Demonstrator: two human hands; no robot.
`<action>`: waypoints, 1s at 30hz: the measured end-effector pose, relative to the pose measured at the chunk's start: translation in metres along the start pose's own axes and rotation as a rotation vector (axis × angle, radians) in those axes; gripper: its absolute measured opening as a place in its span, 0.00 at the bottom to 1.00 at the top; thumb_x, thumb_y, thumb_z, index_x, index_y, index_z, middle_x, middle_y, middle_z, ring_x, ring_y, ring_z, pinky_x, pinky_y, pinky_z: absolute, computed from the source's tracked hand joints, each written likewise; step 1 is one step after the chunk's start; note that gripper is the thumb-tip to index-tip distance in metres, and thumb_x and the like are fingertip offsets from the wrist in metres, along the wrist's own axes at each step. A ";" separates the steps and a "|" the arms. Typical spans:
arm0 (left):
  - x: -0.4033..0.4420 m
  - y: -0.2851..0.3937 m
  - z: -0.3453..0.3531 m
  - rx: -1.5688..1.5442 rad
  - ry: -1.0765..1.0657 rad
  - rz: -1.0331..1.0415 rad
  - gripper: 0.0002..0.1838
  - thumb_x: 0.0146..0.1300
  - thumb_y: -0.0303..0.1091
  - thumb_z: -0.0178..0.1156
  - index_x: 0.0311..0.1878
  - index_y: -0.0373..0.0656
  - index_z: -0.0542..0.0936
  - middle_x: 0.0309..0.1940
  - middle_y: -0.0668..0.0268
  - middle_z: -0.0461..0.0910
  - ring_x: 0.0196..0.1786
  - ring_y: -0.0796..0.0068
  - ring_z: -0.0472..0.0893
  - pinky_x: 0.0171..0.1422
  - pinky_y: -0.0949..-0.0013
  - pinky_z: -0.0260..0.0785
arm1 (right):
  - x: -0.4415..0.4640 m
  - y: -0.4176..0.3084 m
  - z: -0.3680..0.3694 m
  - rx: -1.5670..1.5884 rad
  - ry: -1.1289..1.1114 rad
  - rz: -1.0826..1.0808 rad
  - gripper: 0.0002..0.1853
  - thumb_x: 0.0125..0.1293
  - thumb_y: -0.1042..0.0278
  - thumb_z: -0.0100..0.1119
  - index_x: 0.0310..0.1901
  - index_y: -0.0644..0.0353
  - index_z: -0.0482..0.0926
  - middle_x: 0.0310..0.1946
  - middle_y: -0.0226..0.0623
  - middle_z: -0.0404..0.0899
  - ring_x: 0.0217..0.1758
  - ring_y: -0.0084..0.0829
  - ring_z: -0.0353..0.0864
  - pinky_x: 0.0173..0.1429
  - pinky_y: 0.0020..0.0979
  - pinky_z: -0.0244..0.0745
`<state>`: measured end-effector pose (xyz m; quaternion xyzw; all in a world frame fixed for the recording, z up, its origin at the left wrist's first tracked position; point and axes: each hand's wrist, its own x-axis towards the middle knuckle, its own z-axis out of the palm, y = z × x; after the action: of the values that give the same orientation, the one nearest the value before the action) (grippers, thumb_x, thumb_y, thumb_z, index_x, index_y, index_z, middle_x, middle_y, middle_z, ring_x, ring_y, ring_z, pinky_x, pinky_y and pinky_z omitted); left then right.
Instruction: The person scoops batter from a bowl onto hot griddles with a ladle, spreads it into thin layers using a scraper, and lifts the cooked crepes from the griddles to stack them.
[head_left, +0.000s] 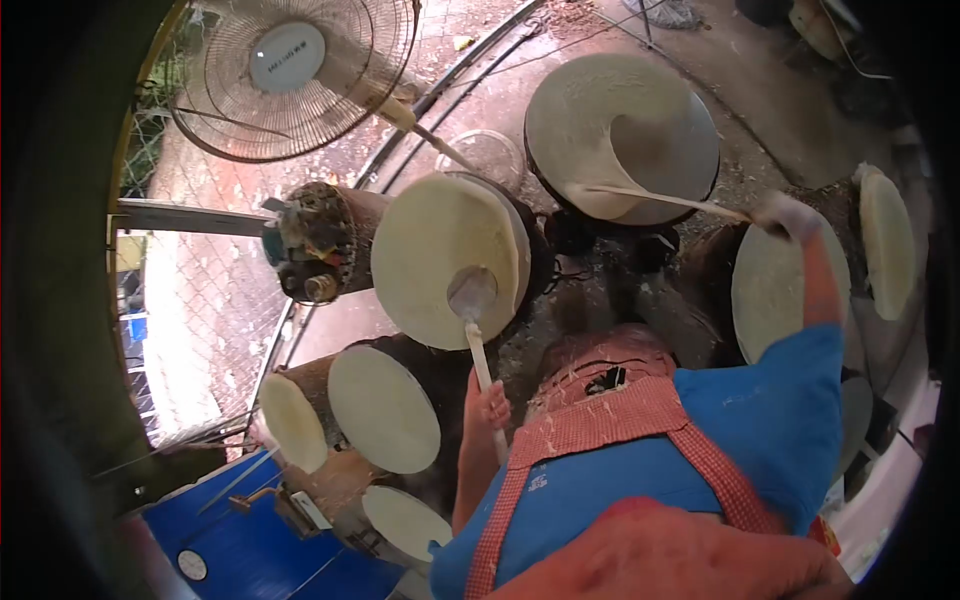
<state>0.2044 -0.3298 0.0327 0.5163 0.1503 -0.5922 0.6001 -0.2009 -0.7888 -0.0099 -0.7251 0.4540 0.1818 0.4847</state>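
My left hand [487,406] is closed around the pale handle of a long ladle [478,350]. Its rounded head rests on the pale sheet of batter that covers the left round griddle [450,230]. My right hand [788,216], blurred, grips a thin stick [670,196] stretched across the near side of the right round griddle [655,150]. Beside the stick tip, a thin pale crepe [575,120] is folded back on itself, baring a dark patch of griddle. Fingers of the right hand are smeared, so their exact grip is hard to see.
Several more pale round discs surround me, including one at lower left [385,410] and one under my right forearm [785,290]. A standing fan [300,80] is at upper left. Near the left griddle sits a cluttered cylinder [315,240]. A blue surface [230,530] lies at lower left.
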 end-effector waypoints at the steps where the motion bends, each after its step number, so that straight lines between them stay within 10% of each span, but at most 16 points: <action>1: 0.004 0.005 -0.012 0.006 -0.055 -0.020 0.34 0.60 0.24 0.48 0.64 0.67 0.48 0.12 0.72 0.56 0.08 0.84 0.58 0.07 0.79 0.50 | -0.030 0.037 0.016 0.061 0.056 0.052 0.07 0.38 0.75 0.61 0.24 0.61 0.78 0.11 0.34 0.66 0.12 0.25 0.67 0.14 0.25 0.57; 3: 0.023 0.013 -0.038 0.083 -0.083 -0.022 0.35 0.60 0.24 0.48 0.64 0.68 0.48 0.12 0.72 0.56 0.08 0.84 0.57 0.07 0.79 0.50 | -0.126 0.032 0.074 0.755 0.350 0.096 0.13 0.49 0.71 0.56 0.38 0.64 0.77 0.12 0.24 0.65 0.12 0.16 0.63 0.13 0.21 0.54; 8: 0.008 0.036 -0.046 0.104 -0.207 -0.152 0.34 0.60 0.23 0.47 0.63 0.70 0.51 0.12 0.72 0.56 0.07 0.84 0.56 0.06 0.80 0.50 | -0.090 -0.071 0.241 1.185 0.680 -0.112 0.18 0.55 0.66 0.57 0.48 0.64 0.75 0.24 0.23 0.72 0.22 0.15 0.66 0.24 0.17 0.59; 13: -0.004 0.038 -0.053 0.117 -0.339 -0.111 0.34 0.59 0.23 0.48 0.64 0.69 0.52 0.12 0.72 0.57 0.07 0.84 0.57 0.06 0.80 0.50 | 0.027 -0.161 0.303 0.493 1.121 -0.357 0.17 0.57 0.65 0.56 0.49 0.58 0.75 0.30 0.37 0.80 0.32 0.25 0.77 0.38 0.28 0.71; 15: -0.014 0.041 -0.059 0.141 -0.427 -0.067 0.35 0.58 0.23 0.49 0.64 0.68 0.51 0.13 0.72 0.57 0.08 0.84 0.57 0.06 0.80 0.50 | 0.009 -0.168 0.298 -0.184 1.101 0.070 0.13 0.57 0.58 0.55 0.43 0.49 0.77 0.23 0.41 0.76 0.28 0.37 0.78 0.34 0.37 0.72; 19: -0.023 0.035 -0.086 -0.054 -0.640 -0.102 0.35 0.60 0.24 0.46 0.66 0.69 0.49 0.14 0.70 0.56 0.08 0.85 0.55 0.07 0.81 0.50 | -0.033 -0.140 0.296 -0.176 1.072 0.312 0.13 0.57 0.54 0.53 0.43 0.46 0.77 0.24 0.45 0.76 0.29 0.46 0.77 0.34 0.41 0.71; 23: -0.029 0.031 -0.090 -0.209 -0.811 -0.197 0.34 0.62 0.24 0.43 0.67 0.66 0.46 0.15 0.69 0.56 0.09 0.84 0.56 0.07 0.81 0.51 | 0.003 -0.176 0.283 0.406 1.252 -0.001 0.16 0.56 0.56 0.53 0.39 0.59 0.79 0.31 0.48 0.77 0.37 0.46 0.77 0.39 0.38 0.70; 30: -0.045 0.024 -0.079 -0.290 -0.885 -0.080 0.36 0.59 0.28 0.49 0.67 0.62 0.46 0.20 0.66 0.60 0.12 0.80 0.60 0.10 0.79 0.55 | -0.019 -0.119 0.252 0.055 1.046 0.146 0.15 0.56 0.54 0.52 0.37 0.55 0.79 0.29 0.48 0.77 0.35 0.46 0.77 0.38 0.42 0.71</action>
<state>0.2485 -0.2474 0.0453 0.1190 -0.0192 -0.7509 0.6493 -0.0665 -0.5468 -0.0498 -0.6726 0.6891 -0.1830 0.1983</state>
